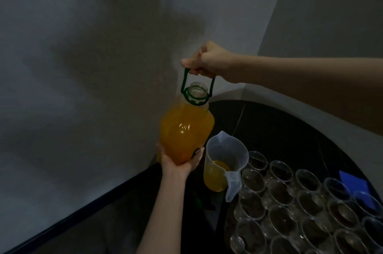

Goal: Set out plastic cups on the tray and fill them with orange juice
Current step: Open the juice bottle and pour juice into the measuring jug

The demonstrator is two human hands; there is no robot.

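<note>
A large clear bottle of orange juice (pixel 186 129) hangs in the air, uncapped, nearly upright and leaning a little. My right hand (pixel 207 61) grips its green carry handle (pixel 187 79) from above. My left hand (pixel 180 162) cups the bottle's base from below. Just right of the bottle stands a translucent plastic jug (pixel 226 162) with a little orange juice at its bottom. Several empty clear plastic cups (pixel 306 202) stand packed together on the tray (pixel 229 224), to the right of the jug.
The dark table (pixel 269 127) sits in a corner between pale walls (pixel 83 67). A blue flat object (pixel 354 183) lies at the far right behind the cups. A dark green thing (pixel 200 202) shows below the jug, near my left forearm.
</note>
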